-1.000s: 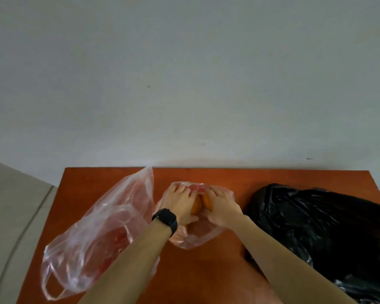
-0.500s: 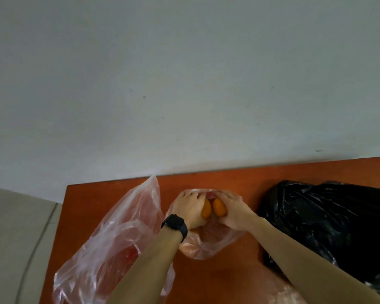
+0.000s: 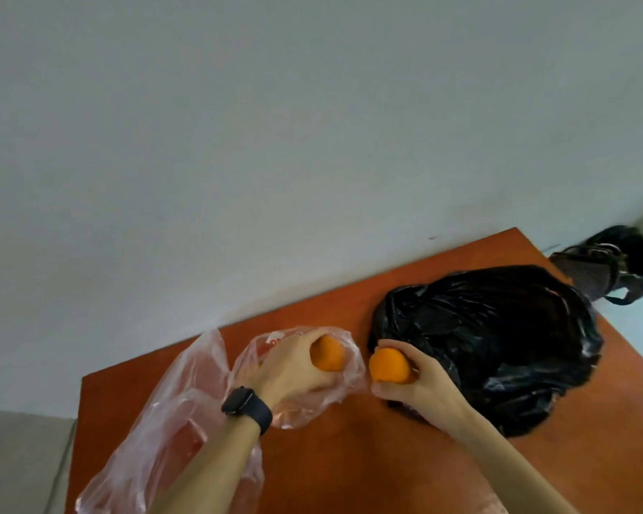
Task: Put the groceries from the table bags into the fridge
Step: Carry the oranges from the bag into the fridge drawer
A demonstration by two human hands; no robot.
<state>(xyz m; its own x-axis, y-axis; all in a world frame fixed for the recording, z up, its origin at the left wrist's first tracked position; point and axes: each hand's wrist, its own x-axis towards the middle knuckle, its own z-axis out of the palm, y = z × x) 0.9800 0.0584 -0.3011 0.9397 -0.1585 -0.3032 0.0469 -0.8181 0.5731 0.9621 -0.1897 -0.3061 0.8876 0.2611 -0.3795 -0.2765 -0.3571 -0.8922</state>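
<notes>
Two oranges lifted, one in each hand, over the bags on the surface.

The left hand point(image 3: 294, 370), with a black watch point(image 3: 247, 404) on its wrist, curls its fingers round one orange point(image 3: 327, 354) right above the open mouth of the small clear bag point(image 3: 312, 409). The right hand point(image 3: 422, 382) grips a second orange point(image 3: 389, 366) just beside it, at the near edge of the black bag point(image 3: 498, 346). The two fruits are close but apart. A larger clear bag point(image 3: 164, 432) lies against the small one on its left, with something reddish inside that is too blurred to name. All three bags rest on the reddish-brown surface point(image 3: 368, 469) against a pale wall point(image 3: 275, 142). Past the far right corner sits another dark bag point(image 3: 624, 254).
</notes>
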